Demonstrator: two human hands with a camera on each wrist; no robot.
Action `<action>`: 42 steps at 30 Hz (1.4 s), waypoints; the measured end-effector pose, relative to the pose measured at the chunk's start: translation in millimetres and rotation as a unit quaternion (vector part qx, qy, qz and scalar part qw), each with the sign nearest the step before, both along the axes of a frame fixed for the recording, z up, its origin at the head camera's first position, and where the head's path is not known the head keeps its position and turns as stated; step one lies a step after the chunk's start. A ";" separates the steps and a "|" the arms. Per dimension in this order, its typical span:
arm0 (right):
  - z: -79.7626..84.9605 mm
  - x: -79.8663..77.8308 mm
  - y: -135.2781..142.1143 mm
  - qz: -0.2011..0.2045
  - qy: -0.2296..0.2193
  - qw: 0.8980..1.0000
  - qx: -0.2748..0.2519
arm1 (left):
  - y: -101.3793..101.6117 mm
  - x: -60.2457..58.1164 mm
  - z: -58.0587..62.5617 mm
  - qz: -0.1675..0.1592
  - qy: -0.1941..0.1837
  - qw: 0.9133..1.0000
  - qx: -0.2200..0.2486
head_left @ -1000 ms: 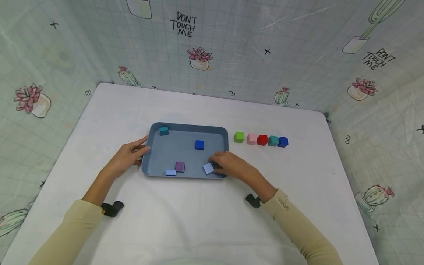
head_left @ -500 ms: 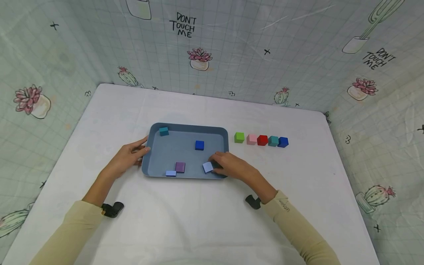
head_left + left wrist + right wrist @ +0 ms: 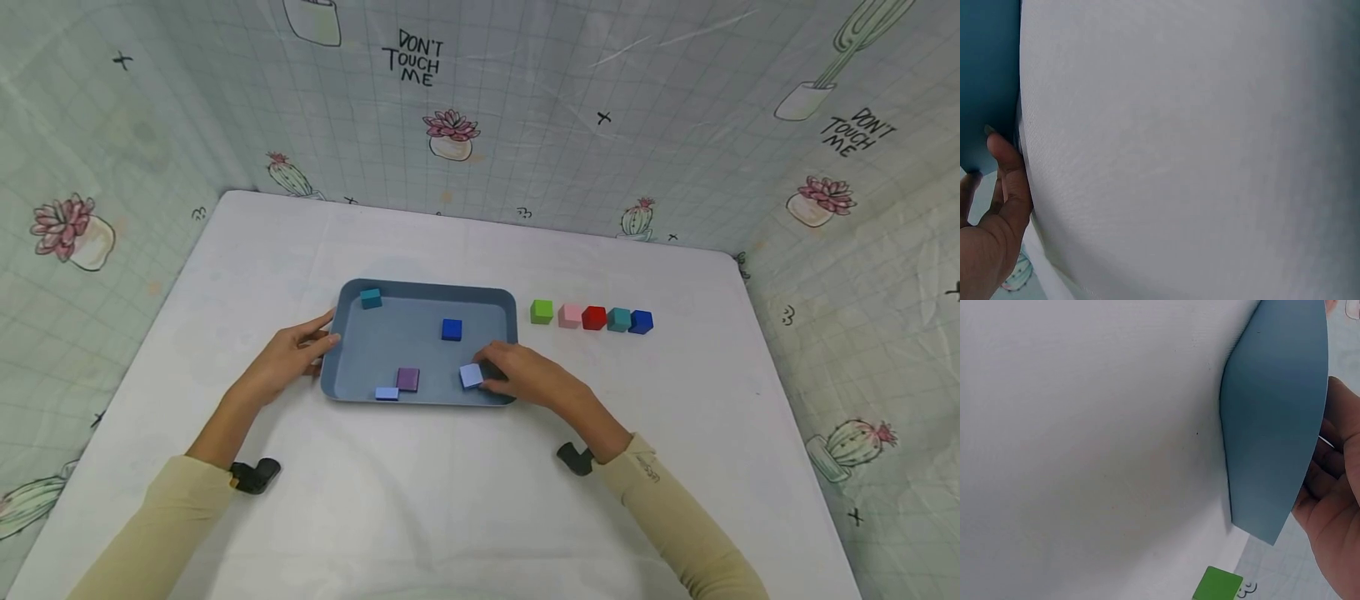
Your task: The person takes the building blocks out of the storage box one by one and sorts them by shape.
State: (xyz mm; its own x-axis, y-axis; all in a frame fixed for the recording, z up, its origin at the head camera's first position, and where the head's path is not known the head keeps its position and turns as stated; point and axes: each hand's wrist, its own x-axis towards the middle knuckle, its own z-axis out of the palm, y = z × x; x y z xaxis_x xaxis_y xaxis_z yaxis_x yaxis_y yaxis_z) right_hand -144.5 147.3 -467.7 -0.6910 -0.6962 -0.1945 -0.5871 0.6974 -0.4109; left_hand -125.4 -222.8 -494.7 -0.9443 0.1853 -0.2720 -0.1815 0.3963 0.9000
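Inside the blue-grey tray (image 3: 390, 342), my right hand (image 3: 525, 375) pinches a light blue block (image 3: 471, 377) near the front right corner. In the right wrist view the outer tray wall (image 3: 1275, 419) hides that block and my right fingertips (image 3: 1338, 419). My left hand (image 3: 281, 358) holds the left rim of the tray, with one digit reaching over the edge. The tray also holds a teal block (image 3: 371, 299) at the back left, a dark blue block (image 3: 452, 330) right of centre, and a purple block (image 3: 408, 380) close to a flat light blue block (image 3: 387, 394) at the front.
Right of the tray, a row of cubes stands on the white table (image 3: 420, 492): green (image 3: 542, 312), pink (image 3: 570, 317), red (image 3: 594, 318), teal (image 3: 618, 320) and blue (image 3: 641, 322). A patterned cloth (image 3: 525, 125) rises behind the table and at both sides.
The light blue block under my right fingers has turned slightly and shifted a little away from the front wall. My left hand keeps its place on the tray.
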 end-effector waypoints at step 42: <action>14.6 -0.6 21.9 -0.039 0.039 0.997 -0.045 | -0.8 -1.3 -2.8 0.000 0.002 1.000 -0.002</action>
